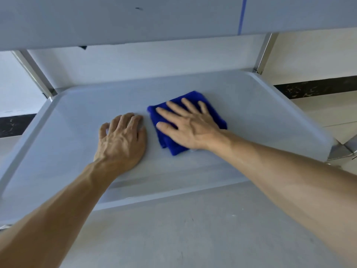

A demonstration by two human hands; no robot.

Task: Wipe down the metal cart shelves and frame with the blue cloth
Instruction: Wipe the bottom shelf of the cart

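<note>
A folded blue cloth (210, 107) lies near the middle of the cart's lower shelf (260, 105). My right hand (188, 125) presses flat on the cloth with its fingers spread and straight. My left hand (121, 138) rests on the bare shelf just left of the cloth, fingers bent at the tips, holding nothing. The shelf is a grey tray with a raised, rounded rim.
The upper shelf (135, 20) overhangs the back of the lower one. Metal uprights stand at the back left (32, 74) and back right (265, 53) corners. Pale floor (193, 238) lies in front, and a dark skirting strip (316, 88) runs along the wall.
</note>
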